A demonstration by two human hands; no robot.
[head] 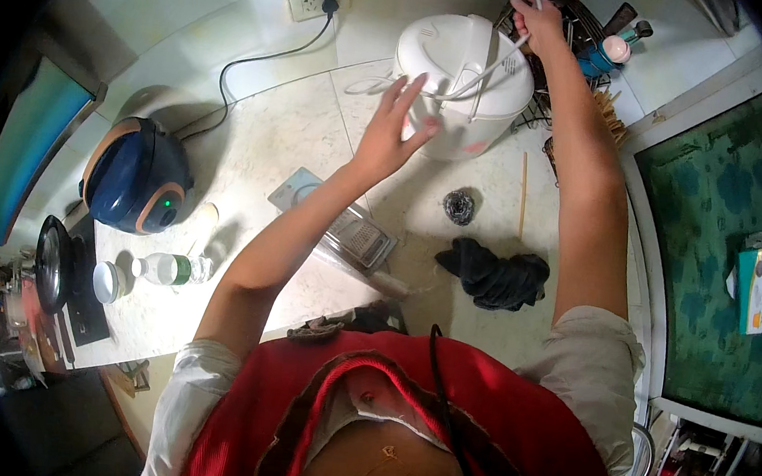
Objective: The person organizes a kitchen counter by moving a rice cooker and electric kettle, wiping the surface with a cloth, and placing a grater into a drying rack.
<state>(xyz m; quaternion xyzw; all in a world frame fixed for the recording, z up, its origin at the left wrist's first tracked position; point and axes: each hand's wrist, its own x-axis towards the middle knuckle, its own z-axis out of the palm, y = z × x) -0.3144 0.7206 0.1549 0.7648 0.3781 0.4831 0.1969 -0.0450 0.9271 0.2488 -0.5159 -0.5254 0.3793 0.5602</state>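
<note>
A white lidded electric pot (431,52) with a carrying handle stands at the back of the counter, against the tiled wall. Over its lid runs a white power cord (485,76), which forms a loop at the pot's left side. My right hand (543,26) is raised beyond the pot's right edge, closed around the cord. In front of the pot, my left hand (390,133) has its fingers spread, close to the cord loop; whether a fingertip touches the cord I cannot tell.
Nearer me lie a wire scourer (458,206), a dark cloth (494,275), a chopstick (522,196) and a packaged grater (357,236). Leftward are a blue rice cooker (131,179), plugged into a wall socket (310,2), and a plastic bottle (167,270). A utensil holder (594,59) stands right.
</note>
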